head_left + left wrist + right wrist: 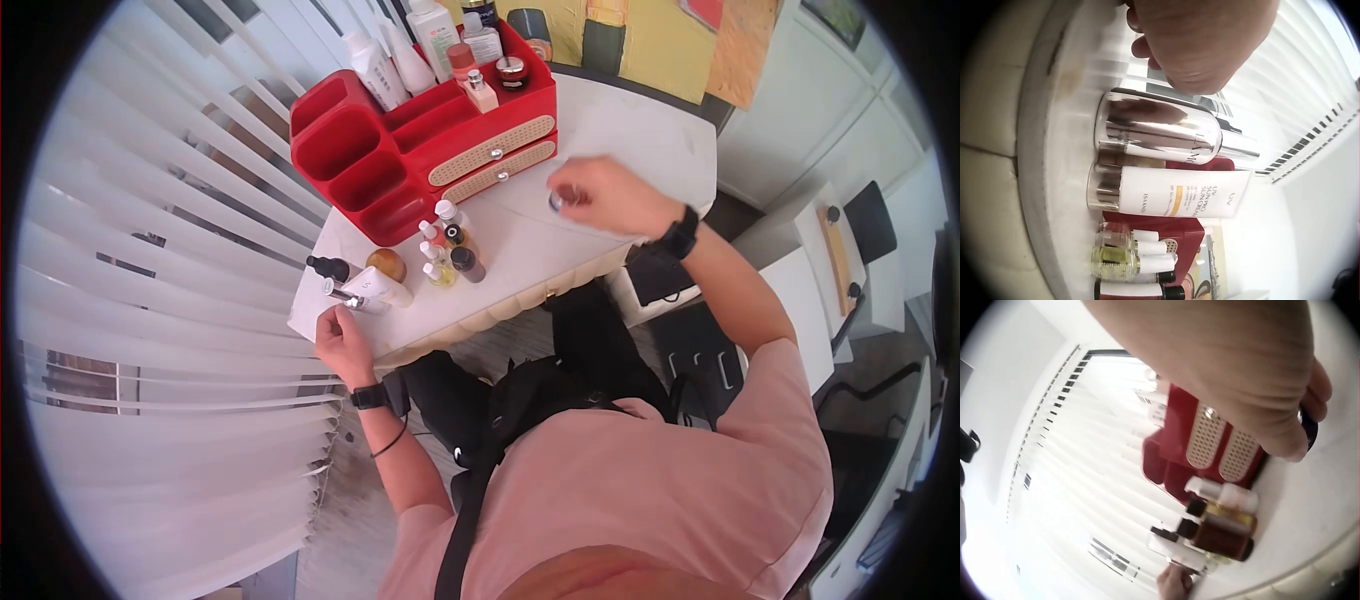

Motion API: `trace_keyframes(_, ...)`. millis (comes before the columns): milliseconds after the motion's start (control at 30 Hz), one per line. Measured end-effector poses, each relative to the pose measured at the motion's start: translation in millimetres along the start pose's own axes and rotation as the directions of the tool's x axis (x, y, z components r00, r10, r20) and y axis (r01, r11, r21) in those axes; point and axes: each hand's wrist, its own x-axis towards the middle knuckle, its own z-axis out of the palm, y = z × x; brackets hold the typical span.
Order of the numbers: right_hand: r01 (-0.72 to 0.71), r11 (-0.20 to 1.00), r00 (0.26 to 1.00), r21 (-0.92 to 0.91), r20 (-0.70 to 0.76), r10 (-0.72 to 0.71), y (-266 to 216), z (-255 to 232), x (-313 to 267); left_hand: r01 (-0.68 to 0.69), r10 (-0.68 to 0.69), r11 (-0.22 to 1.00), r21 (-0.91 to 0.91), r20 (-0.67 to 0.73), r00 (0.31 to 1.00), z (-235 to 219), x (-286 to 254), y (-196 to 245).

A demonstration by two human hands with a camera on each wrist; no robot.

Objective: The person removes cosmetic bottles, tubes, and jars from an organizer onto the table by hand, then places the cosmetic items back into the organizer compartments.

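My right hand (615, 197) is over the right part of the white table, right of the red organizer (340, 150). Its fingers and thumb pinch a small dark, shiny jar (566, 197), mostly covered by the hand in the right wrist view. At the table's left front edge rests my left hand (343, 345), fingers loosely curled with nothing in them. Beside it stand a silver bottle (1160, 130) and a white sun cream tube (1182, 192). Several small bottles (440, 250), some with white caps and some dark, are grouped in front of the organizer.
White bottles (375, 72) and a dark red jar (511, 72) sit in the organizer's upper part. Two drawers with woven fronts (492, 155) face me. Window blinds (180, 250) hang along the left. A frilled edge (500, 308) runs along the table's front.
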Motion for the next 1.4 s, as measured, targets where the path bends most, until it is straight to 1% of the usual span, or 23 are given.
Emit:
trace_keyframes(33,0.018,0.998,0.995,0.054,-0.099,-0.012,-5.5,-18.5,4.8,0.011,-0.011,1.000,-0.006,-0.007,1.000,0.3,-1.2,0.6)
trace_keyframes(100,0.007,0.986,0.969,0.164,-0.244,0.034,-18.0,-54.2,17.9,0.006,-0.006,0.999,0.050,-0.001,1.000,0.1,-1.4,5.7)
trace_keyframes(133,0.008,0.987,0.970,0.159,-0.239,0.031,-23.9,-71.3,26.4,0.011,-0.011,0.999,0.046,-0.005,1.000,0.6,-1.7,2.7)
trace_keyframes(200,-0.115,0.993,0.936,0.013,-0.334,0.113,-31.4,-97.4,46.8,-0.012,0.012,0.999,0.048,-0.007,1.000,1.1,-0.3,-2.7)
trace_keyframes(233,-0.113,0.994,0.937,0.009,-0.333,0.110,-30.1,-103.6,58.1,-0.010,0.010,0.999,0.045,-0.009,1.000,1.2,-0.2,-3.8)
trace_keyframes(300,-0.050,0.975,0.959,-0.214,-0.284,-0.013,-27.2,-112.7,81.1,0.001,0.000,0.999,0.047,-0.016,1.000,0.7,-1.2,-1.6)
trace_keyframes(367,-0.014,0.968,0.957,-0.249,-0.284,-0.059,-15.4,-106.9,101.4,0.004,-0.003,0.999,0.051,-0.021,1.000,-0.3,-1.7,1.1)
trace_keyframes(433,-0.079,0.941,0.976,-0.330,-0.217,0.006,-7.0,-101.1,119.9,0.010,-0.008,0.998,0.057,-0.028,1.000,-0.7,-2.7,2.2)
trace_keyframes(467,-0.072,0.940,0.977,-0.334,-0.213,-0.001,-12.5,-98.5,124.1,0.008,-0.006,0.998,0.061,-0.031,1.000,0.0,-2.8,2.4)
trace_keyframes(533,-0.218,0.906,0.966,-0.362,-0.209,0.149,-23.2,-91.9,130.2,0.010,-0.008,0.998,0.065,-0.037,0.999,-0.3,-2.5,1.2)
trace_keyframes(667,-0.280,0.847,0.957,-0.451,-0.195,0.213,-23.3,-84.2,145.4,0.017,-0.017,0.999,0.041,-0.020,1.000,0.1,-1.7,-1.2)
trace_keyframes(733,-0.340,0.789,0.939,-0.511,-0.136,0.317,-28.9,-84.0,148.8,0.016,-0.015,0.999,0.042,-0.021,1.000,0.6,-2.2,1.4)
trace_keyframes(967,-0.328,0.785,0.943,-0.525,-0.136,0.303,-24.1,-83.2,154.2,0.007,-0.006,1.000,0.027,-0.020,1.000,-0.2,-2.2,-1.0)
trace_keyframes(1067,-0.310,0.781,0.950,-0.542,-0.166,0.263,-28.9,-84.1,150.9,0.008,-0.008,0.999,0.037,-0.018,1.000,-0.8,-2.1,5.1)
trace_keyframes(1133,-0.283,0.796,0.958,-0.534,-0.125,0.257,-33.0,-92.9,146.0,0.021,-0.019,0.998,0.057,-0.032,0.999,-2.0,-4.5,5.4)
trace_keyframes(1167,-0.218,0.836,0.974,-0.503,-0.163,0.156,-15.8,-98.9,140.8,-0.004,0.004,1.000,0.025,-0.031,1.000,-0.4,-3.1,3.9)
trace_keyframes(1200,-0.266,0.903,0.951,-0.337,-0.248,0.187,-35.4,-102.6,123.9,-0.023,0.023,1.000,-0.004,-0.033,0.999,0.1,-2.6,1.8)
trace_keyframes(1233,-0.168,0.949,0.949,-0.266,-0.304,0.083,-30.1,-105.7,111.5,0.004,-0.003,1.000,0.012,-0.052,0.999,0.3,-2.9,0.9)
trace_keyframes(1267,-0.085,0.987,0.910,-0.133,-0.413,0.023,-32.1,-100.4,93.8,-0.029,0.030,1.000,0.005,-0.059,0.998,0.7,-2.5,1.7)
trace_keyframes(1300,-0.151,0.988,0.878,-0.038,-0.465,0.116,-33.7,-93.3,74.9,-0.060,0.060,0.998,0.000,-0.062,0.996,-0.2,-2.9,1.6)
trace_keyframes(1333,-0.183,0.982,0.827,0.036,-0.535,0.174,-53.8,-76.9,51.4,-0.027,0.028,1.000,0.016,-0.074,0.997,-1.5,-2.9,1.1)
trace_keyframes(1367,-0.193,0.981,0.818,0.009,-0.550,0.167,-34.0,-60.1,25.5,-0.025,0.027,0.999,0.043,-0.064,0.998,-1.5,-2.2,1.4)
trace_keyframes(1400,-0.176,0.982,0.809,0.075,-0.557,0.188,-33.9,-33.4,1.1,-0.022,0.026,0.998,0.066,-0.055,0.998,-0.6,-2.5,1.8)
